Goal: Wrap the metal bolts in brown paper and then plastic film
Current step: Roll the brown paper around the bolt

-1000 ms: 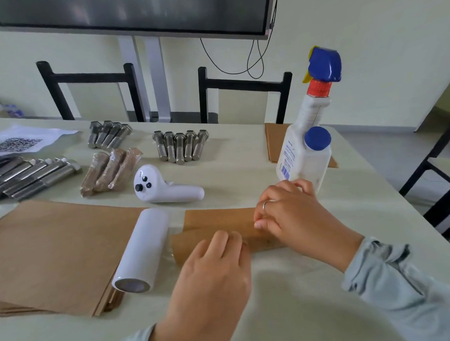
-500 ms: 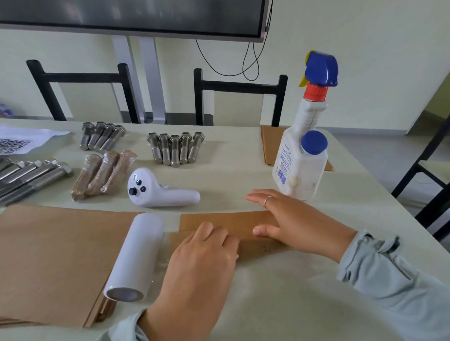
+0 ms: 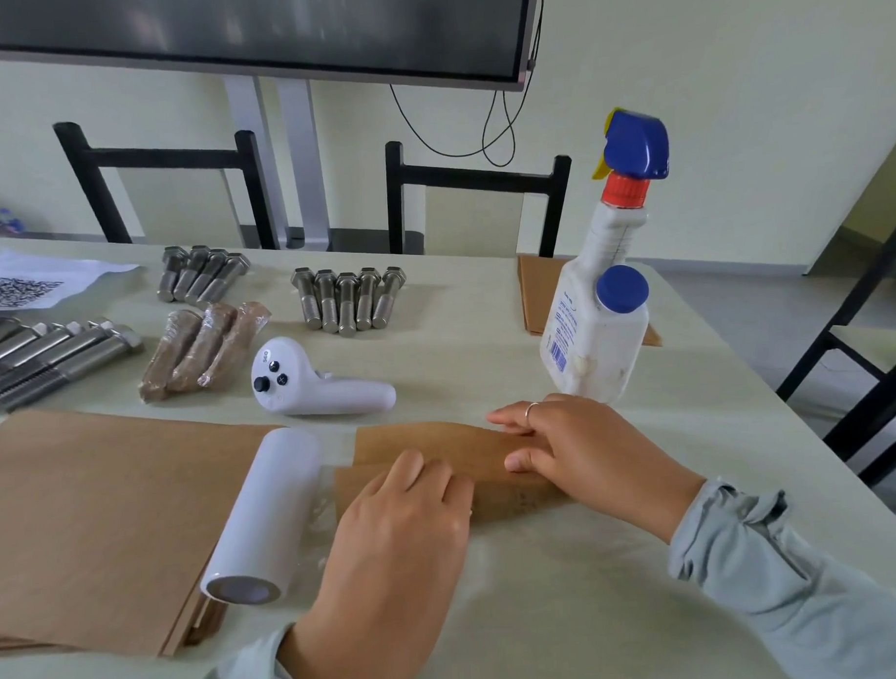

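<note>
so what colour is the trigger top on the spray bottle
Blue, with a yellow nozzle tip, on the spray bottle; head view.

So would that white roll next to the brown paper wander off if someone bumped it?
Probably. The white roll is a smooth cylinder lying on its side, so a sideways nudge should set it rolling. Its hollow core suggests it is fairly light. The film sheet trailing from it might slow it a little.

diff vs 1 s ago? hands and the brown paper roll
The right hand was curled, pinching the brown paper at the roll's far edge; now it lies flat, fingers straight, pressing the sheet down. The roll has flattened under both hands. The left hand still presses the near part. The film roll, spray bottle, controller and bolts stayed put.
</note>
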A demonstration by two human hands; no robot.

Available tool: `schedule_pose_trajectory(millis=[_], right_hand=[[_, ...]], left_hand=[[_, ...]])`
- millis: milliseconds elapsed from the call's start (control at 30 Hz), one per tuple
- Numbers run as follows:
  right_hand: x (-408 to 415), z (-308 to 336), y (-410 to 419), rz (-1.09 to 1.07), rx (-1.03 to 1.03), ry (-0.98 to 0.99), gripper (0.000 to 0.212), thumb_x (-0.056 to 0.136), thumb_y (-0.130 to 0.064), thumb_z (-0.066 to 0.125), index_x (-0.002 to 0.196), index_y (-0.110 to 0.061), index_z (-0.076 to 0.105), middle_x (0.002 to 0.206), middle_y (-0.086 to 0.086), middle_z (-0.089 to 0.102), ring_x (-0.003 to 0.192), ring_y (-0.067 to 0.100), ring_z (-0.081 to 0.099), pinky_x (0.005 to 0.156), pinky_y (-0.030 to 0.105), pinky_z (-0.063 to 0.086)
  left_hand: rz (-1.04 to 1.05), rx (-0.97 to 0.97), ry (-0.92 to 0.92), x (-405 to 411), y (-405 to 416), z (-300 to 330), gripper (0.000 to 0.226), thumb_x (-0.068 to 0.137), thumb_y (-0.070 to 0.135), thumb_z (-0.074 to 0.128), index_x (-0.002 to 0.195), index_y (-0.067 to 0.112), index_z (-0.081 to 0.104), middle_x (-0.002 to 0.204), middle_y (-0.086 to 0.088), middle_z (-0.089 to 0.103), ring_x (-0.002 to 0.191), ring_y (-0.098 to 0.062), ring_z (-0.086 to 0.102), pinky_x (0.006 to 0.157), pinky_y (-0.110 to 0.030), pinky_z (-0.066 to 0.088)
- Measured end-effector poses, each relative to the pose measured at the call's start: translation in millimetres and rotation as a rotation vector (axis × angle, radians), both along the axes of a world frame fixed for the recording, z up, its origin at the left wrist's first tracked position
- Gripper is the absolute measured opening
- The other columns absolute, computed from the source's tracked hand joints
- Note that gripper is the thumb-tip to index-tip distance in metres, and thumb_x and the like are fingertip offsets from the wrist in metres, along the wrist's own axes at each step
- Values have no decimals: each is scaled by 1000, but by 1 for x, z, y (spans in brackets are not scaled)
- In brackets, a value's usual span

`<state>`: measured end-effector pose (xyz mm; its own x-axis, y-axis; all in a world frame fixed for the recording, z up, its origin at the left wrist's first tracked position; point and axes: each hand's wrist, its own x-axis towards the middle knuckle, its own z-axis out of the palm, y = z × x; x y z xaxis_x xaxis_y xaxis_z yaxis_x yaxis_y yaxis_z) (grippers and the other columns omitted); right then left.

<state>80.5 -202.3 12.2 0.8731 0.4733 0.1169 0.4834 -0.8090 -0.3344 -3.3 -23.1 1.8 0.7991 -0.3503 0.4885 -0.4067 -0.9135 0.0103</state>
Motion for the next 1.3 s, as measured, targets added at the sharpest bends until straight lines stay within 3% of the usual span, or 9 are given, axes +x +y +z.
schedule_pose_trajectory(millis=[133,367,533,667,800,900,1000,1167,1300], right_hand=[[-2,5,1,35,8,-68,42,87,-27,64,127,-37,55,93,-21,55,98,0,45,82,7,29],[2,19,7,96,10,22,10,89,-33,59,99,-37,59,100,-19,38,97,-10,42,77,12,35],[9,16,13,52,-111,163,53,90,-40,57,138,-32,36,135,-12,32,119,8,42,95,23,36],[12,10,12,46,-180,159,63,89,-45,57,144,-26,32,140,-5,34,130,12,31,103,25,29],[14,10,13,4,-102,188,57,84,-43,64,135,-29,43,125,-11,43,117,7,45,90,21,36],[12,14,13,35,-94,102,28,84,-39,65,110,-29,61,95,-19,52,86,2,52,68,16,36],[5,20,11,67,-42,25,5,85,-35,65,85,-33,61,83,-13,51,75,4,50,65,19,39],[-11,27,5,155,-34,-65,8,94,-29,52,89,-29,59,81,-13,48,71,8,49,66,26,43],[-15,23,5,211,-112,-110,19,97,-40,42,85,-26,43,68,-10,42,60,12,45,57,26,38]], left_hand=[[5,-3,-13,-1,0,0,30,43,11,90,56,18,64,55,5,54,54,-16,55,45,-21,44],[8,-18,-32,-2,-2,-2,27,46,10,89,61,15,68,56,4,55,55,-17,57,44,-23,46],[0,1,-59,-2,0,-3,17,56,7,79,62,17,67,59,4,55,56,-16,56,45,-23,46],[-10,30,-82,-2,0,-3,9,63,13,59,59,19,64,57,6,53,55,-14,54,47,-23,44],[0,46,-101,-3,0,-3,13,65,13,54,58,21,62,57,7,52,56,-13,54,48,-23,42],[9,40,-111,-3,-1,-3,13,59,8,67,57,20,62,56,6,52,55,-14,54,47,-23,40],[12,46,-94,-3,-1,-2,9,60,11,64,58,20,64,56,6,52,56,-14,54,47,-23,41],[6,26,-74,-2,-2,-4,7,60,11,66,62,17,69,57,5,55,56,-15,56,48,-22,44],[10,36,-66,-3,-2,-2,10,58,8,71,62,17,69,56,5,54,55,-15,56,47,-22,42]])
